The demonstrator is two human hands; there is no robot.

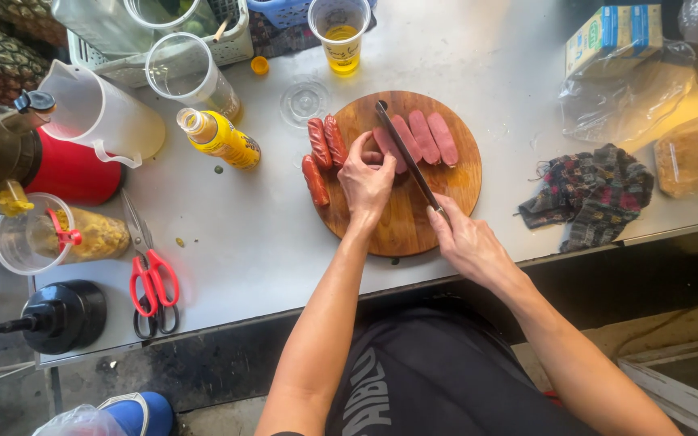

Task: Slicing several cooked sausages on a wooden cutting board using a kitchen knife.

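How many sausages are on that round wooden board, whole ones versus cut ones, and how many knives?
Whole red sausages: 3, lying at the left side of the round wooden board
Pink cut sausage halves: 4, one held under the left hand
Knife: 1, held in the right hand
Total: 8

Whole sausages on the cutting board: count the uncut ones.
3. Two whole sausages lie together at the cutting board's upper left; a third lies below them, beside the left hand, which may hide more.
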